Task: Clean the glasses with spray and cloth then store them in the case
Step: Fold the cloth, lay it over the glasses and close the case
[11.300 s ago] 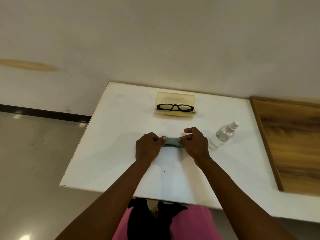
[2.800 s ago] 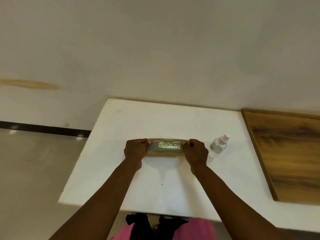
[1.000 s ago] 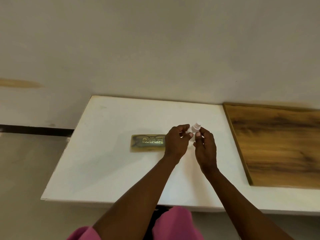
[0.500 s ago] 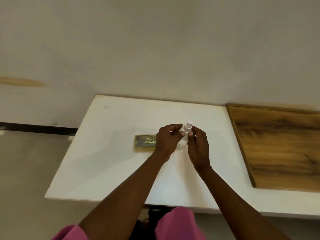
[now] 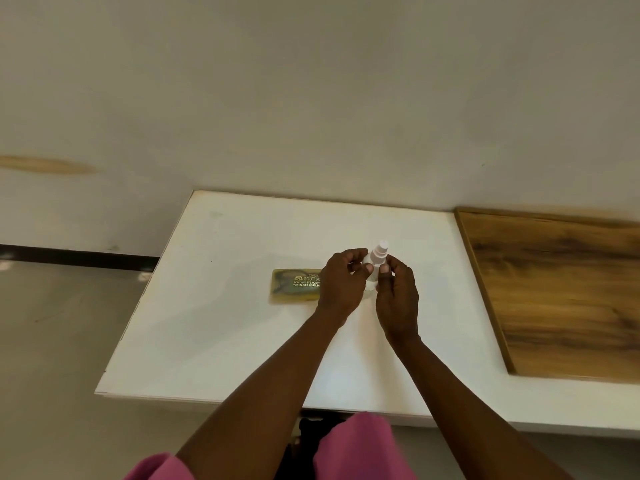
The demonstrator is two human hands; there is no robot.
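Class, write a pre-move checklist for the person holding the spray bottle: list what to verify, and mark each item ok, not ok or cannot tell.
1. Spray bottle upright: ok.
2. Left hand holds bottle: ok.
3. Right hand pinches bottle below the nozzle: ok.
4. Case closed, flat on the white table: ok.
5. Glasses inside the case: cannot tell.
6. Bottle base resting on the table: cannot tell, hands hide it.
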